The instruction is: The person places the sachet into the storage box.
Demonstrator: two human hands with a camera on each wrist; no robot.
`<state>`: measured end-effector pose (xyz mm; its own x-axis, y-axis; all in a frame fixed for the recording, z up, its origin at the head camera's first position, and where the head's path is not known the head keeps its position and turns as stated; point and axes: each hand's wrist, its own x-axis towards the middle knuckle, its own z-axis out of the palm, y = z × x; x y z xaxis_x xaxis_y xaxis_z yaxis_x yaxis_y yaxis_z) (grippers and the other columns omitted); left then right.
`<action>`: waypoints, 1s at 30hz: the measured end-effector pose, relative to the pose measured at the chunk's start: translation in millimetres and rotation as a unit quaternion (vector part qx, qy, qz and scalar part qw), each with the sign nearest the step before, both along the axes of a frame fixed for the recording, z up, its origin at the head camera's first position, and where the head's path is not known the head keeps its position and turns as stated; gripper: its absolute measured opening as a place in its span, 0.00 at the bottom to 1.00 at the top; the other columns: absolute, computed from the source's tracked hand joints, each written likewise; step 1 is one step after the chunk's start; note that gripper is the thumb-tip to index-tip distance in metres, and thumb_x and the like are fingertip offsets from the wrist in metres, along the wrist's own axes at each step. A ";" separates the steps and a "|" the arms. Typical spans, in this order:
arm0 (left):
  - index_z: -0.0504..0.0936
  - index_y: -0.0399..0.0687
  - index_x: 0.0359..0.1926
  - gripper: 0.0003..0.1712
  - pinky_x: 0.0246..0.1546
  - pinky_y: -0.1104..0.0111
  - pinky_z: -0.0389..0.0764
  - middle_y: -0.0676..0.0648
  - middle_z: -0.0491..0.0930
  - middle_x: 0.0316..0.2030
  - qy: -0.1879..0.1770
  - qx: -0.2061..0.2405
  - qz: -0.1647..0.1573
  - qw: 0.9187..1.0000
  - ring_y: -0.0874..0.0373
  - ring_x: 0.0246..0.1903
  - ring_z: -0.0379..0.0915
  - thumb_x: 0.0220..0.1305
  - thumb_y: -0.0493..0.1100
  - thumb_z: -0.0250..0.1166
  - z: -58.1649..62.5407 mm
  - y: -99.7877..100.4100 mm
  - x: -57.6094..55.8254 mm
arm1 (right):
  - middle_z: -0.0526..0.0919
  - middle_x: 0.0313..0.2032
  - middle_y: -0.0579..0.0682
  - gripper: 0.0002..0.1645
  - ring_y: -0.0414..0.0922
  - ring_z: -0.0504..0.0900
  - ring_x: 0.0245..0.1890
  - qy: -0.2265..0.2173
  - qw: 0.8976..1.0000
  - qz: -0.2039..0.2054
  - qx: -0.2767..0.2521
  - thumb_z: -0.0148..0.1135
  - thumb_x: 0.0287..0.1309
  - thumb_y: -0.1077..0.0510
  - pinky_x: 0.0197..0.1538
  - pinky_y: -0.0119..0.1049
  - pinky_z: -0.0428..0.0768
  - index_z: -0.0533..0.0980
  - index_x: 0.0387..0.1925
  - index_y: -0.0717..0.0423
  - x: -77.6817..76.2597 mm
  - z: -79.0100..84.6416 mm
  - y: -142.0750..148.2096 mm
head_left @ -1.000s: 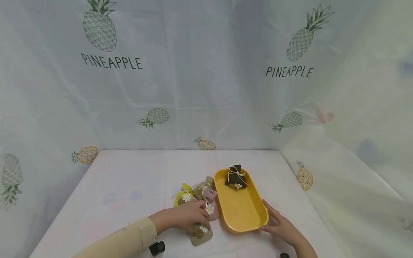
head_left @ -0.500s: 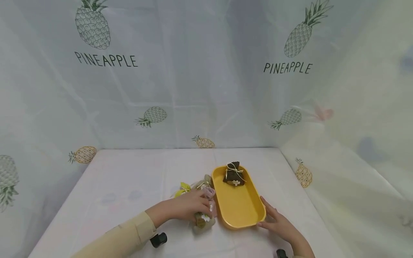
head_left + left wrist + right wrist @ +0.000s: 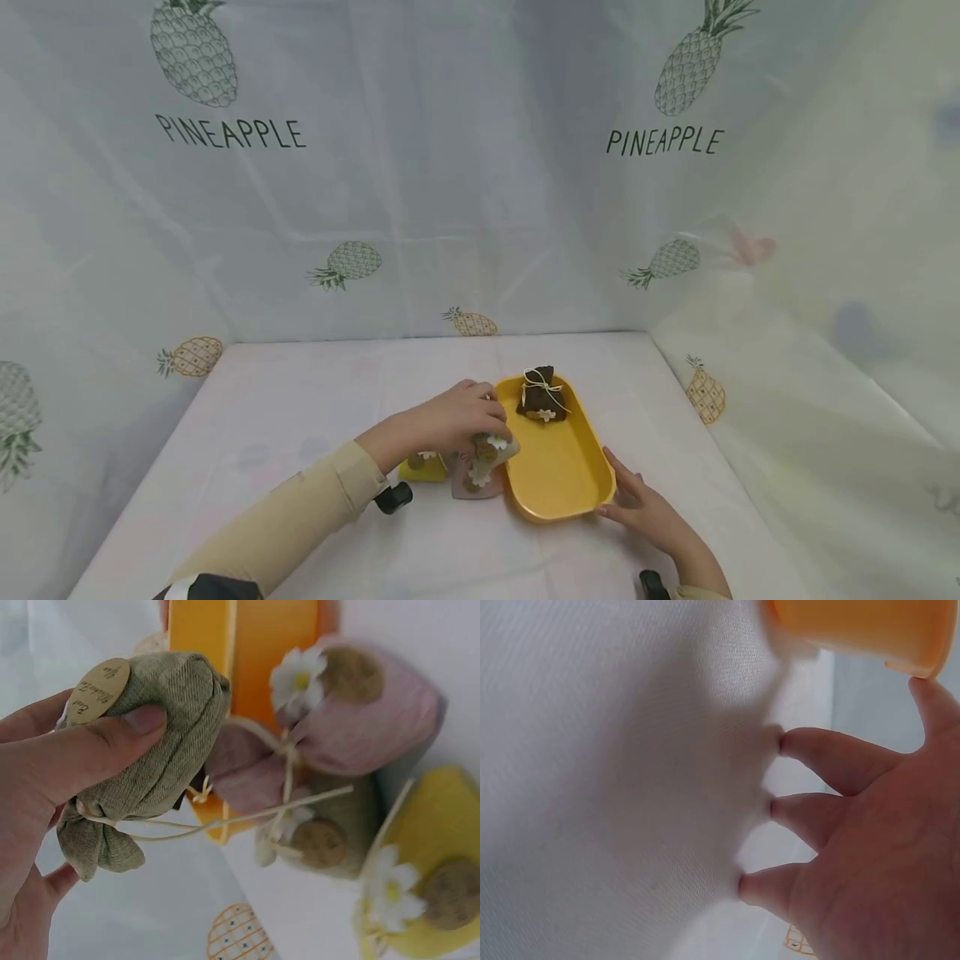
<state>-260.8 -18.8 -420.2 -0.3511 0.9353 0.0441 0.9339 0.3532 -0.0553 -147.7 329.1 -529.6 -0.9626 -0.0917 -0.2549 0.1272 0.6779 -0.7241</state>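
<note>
My left hand (image 3: 453,421) holds a grey-green cloth sachet (image 3: 165,742), tied with cord and bearing a round paper tag, thumb across its side. It is raised beside the left rim of a yellow tray (image 3: 562,487). Below it lie a pink sachet (image 3: 367,720) with a white flower, another grey-green sachet (image 3: 349,821) and a yellow sachet (image 3: 423,470). Inside the tray's far end sits a dark brown sachet (image 3: 542,404). My right hand (image 3: 652,518) is spread at the tray's near right corner, one finger touching the rim, other fingertips on the tabletop.
A white table (image 3: 300,400) bears all of this. A pineapple-printed curtain (image 3: 450,167) hangs behind and at both sides. Black wrist devices (image 3: 393,498) show below the hands.
My left hand has gripped the near grey-green sachet, lifted it and moved it away from me, over the other sachets toward the tray. The right hand has stayed at the tray corner.
</note>
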 end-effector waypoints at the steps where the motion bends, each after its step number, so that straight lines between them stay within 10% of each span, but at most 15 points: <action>1: 0.82 0.71 0.53 0.28 0.56 0.59 0.65 0.62 0.77 0.50 0.004 -0.001 0.005 1.000 0.58 0.54 0.62 0.50 0.47 0.78 2.3 2.1 -4.3 | 0.54 0.72 0.57 0.57 0.73 0.38 0.69 0.002 1.000 -0.001 0.000 0.71 0.51 0.39 0.62 0.72 0.43 0.51 0.76 0.40 -0.2 0.5 -0.5; 10: 0.80 0.72 0.56 0.27 0.59 0.57 0.63 0.62 0.76 0.53 0.054 -0.024 0.003 0.998 0.55 0.63 0.59 0.55 0.47 0.74 12.4 34.5 -29.9 | 0.55 0.72 0.58 0.58 0.74 0.38 0.69 -0.008 1.000 -0.013 0.006 0.72 0.50 0.40 0.62 0.73 0.43 0.51 0.76 0.42 0.9 2.9 -0.6; 30: 0.80 0.72 0.57 0.27 0.55 0.61 0.67 0.63 0.76 0.55 0.051 -0.049 -0.001 0.998 0.58 0.61 0.62 0.57 0.45 0.73 24.9 74.4 -43.1 | 0.55 0.72 0.56 0.57 0.70 0.37 0.70 -0.004 1.000 -0.019 -0.022 0.72 0.50 0.40 0.63 0.71 0.40 0.52 0.76 0.40 1.4 0.3 -3.8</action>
